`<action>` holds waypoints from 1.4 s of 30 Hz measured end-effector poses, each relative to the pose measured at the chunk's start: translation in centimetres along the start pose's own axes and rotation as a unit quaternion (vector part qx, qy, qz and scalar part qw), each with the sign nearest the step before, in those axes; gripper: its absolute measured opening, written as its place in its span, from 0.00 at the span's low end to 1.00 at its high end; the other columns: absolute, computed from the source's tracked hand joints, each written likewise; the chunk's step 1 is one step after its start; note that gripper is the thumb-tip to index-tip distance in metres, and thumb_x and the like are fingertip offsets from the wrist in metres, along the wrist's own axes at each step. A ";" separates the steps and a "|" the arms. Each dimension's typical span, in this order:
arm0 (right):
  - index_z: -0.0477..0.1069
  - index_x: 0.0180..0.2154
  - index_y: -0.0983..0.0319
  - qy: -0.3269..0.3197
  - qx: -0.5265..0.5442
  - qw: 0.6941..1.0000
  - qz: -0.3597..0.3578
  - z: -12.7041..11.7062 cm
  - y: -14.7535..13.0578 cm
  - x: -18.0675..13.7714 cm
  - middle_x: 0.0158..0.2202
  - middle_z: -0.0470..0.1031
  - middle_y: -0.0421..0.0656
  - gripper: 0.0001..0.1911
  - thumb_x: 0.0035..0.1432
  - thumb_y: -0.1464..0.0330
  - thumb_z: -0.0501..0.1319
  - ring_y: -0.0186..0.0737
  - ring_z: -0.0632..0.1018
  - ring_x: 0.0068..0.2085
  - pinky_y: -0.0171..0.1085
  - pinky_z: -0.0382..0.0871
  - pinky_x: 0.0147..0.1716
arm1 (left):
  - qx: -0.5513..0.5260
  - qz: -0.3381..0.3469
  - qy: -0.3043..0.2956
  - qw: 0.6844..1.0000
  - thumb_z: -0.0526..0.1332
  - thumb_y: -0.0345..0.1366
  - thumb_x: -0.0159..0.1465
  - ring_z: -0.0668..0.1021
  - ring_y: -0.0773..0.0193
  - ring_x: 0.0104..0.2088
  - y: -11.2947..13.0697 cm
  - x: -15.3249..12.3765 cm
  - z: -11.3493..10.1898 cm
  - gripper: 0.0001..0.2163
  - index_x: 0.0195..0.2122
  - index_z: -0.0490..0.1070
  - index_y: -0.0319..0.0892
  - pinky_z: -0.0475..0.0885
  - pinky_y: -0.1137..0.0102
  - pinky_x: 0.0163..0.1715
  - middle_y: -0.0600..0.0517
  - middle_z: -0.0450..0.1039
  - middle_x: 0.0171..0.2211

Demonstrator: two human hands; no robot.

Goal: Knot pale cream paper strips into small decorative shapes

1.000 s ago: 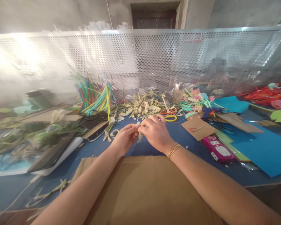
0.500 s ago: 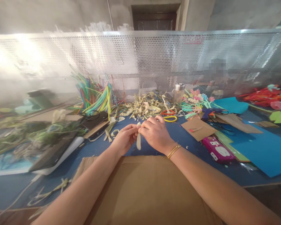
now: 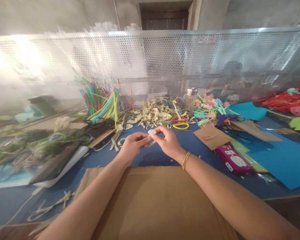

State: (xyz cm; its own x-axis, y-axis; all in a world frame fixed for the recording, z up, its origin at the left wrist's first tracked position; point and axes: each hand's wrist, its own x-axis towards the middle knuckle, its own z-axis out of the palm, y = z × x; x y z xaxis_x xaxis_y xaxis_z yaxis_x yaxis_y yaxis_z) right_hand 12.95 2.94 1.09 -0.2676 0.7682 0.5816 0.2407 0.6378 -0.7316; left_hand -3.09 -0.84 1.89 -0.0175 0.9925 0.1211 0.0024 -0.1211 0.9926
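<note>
Above the blue table point(image 3: 155, 158), just beyond the near cardboard sheet point(image 3: 162, 200), both hands meet at a small pale husk piece point(image 3: 151, 132). Its top is rounded and petal-like, and fingers cover its lower part. My left hand point(image 3: 133, 145) is closed, pinching the piece from below at its left side. My right hand point(image 3: 168, 141), with a gold bracelet at the wrist, pinches its right edge between thumb and fingertips. A thin pale loop shows faintly beneath the fingers. Behind the hands lies a heap of dried husk strips point(image 3: 155, 111).
Yellow-handled scissors point(image 3: 181, 126) lie behind my right hand. Colourful pipe cleaners point(image 3: 100, 101) stand at back left, beside green fibre bundles point(image 3: 37, 143). A purple power strip point(image 3: 232, 158) and blue sheets point(image 3: 282, 160) lie right. A perforated metal screen point(image 3: 130, 63) borders the back.
My right hand has turned and opened out from a tighter grip over the piece. The piece's rounded pale top now shows; the strip that hung below the fingers is no longer visible there.
</note>
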 end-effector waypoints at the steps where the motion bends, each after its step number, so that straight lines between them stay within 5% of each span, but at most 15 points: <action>1: 0.67 0.33 0.60 -0.014 0.001 1.000 0.008 -0.1 -0.1 0.0 0.33 0.74 0.40 0.04 0.55 0.66 0.59 0.36 0.74 0.36 0.36 0.66 0.38 | 0.015 0.006 -0.001 1.000 0.71 0.39 0.50 0.69 0.71 0.24 0.2 -0.1 0.0 0.10 0.27 0.76 0.39 0.63 0.76 0.25 0.53 0.72 0.23; 10: 0.66 0.33 0.60 -0.102 0.008 0.995 0.010 -0.9 0.2 0.5 0.31 0.72 0.38 0.05 0.56 0.66 0.58 0.34 0.72 0.33 0.35 0.65 0.35 | 0.070 0.068 -0.001 0.995 0.70 0.37 0.50 0.69 0.70 0.22 0.9 -0.3 0.2 0.07 0.27 0.78 0.40 0.62 0.75 0.23 0.53 0.71 0.22; 18: 0.64 0.28 0.61 -0.025 0.200 0.973 0.113 0.4 -0.3 0.2 0.27 0.70 0.37 0.08 0.53 0.64 0.60 0.34 0.71 0.30 0.34 0.65 0.32 | 0.016 0.022 0.022 0.999 0.70 0.39 0.51 0.69 0.71 0.20 0.4 -0.2 0.4 0.15 0.39 0.78 0.40 0.58 0.77 0.18 0.54 0.71 0.19; 22: 0.64 0.27 0.60 0.004 0.273 0.949 0.155 1.1 -0.5 0.0 0.25 0.69 0.37 0.10 0.50 0.62 0.63 0.33 0.70 0.28 0.34 0.65 0.30 | 0.022 0.040 0.054 0.997 0.70 0.39 0.50 0.68 0.71 0.18 0.2 -0.1 0.6 0.12 0.34 0.79 0.39 0.58 0.76 0.17 0.54 0.70 0.17; 33: 0.64 0.27 0.60 0.040 0.303 0.939 0.157 1.8 -1.0 -0.4 0.26 0.70 0.38 0.10 0.49 0.63 0.63 0.35 0.72 0.31 0.36 0.68 0.33 | 0.042 0.095 0.090 0.991 0.72 0.37 0.48 0.70 0.69 0.20 0.7 -0.8 1.5 0.09 0.30 0.78 0.41 0.62 0.75 0.21 0.54 0.71 0.20; 42: 0.70 0.33 0.59 -0.001 0.233 0.967 0.100 1.3 -1.0 -0.5 0.32 0.76 0.41 0.06 0.56 0.63 0.60 0.37 0.76 0.34 0.38 0.71 0.37 | -0.010 0.036 0.082 0.996 0.69 0.44 0.52 0.63 0.74 0.18 0.5 -0.4 0.5 0.12 0.29 0.76 0.39 0.56 0.77 0.18 0.57 0.64 0.17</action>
State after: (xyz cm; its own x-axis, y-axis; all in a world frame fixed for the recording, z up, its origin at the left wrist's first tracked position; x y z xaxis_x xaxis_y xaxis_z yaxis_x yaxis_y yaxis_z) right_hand 11.64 1.79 1.07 -0.2605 0.8731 0.4120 -0.1581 0.3824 -0.9104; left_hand -2.58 -1.24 2.33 -0.1817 0.9652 0.1883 -0.0105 -0.1934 0.9811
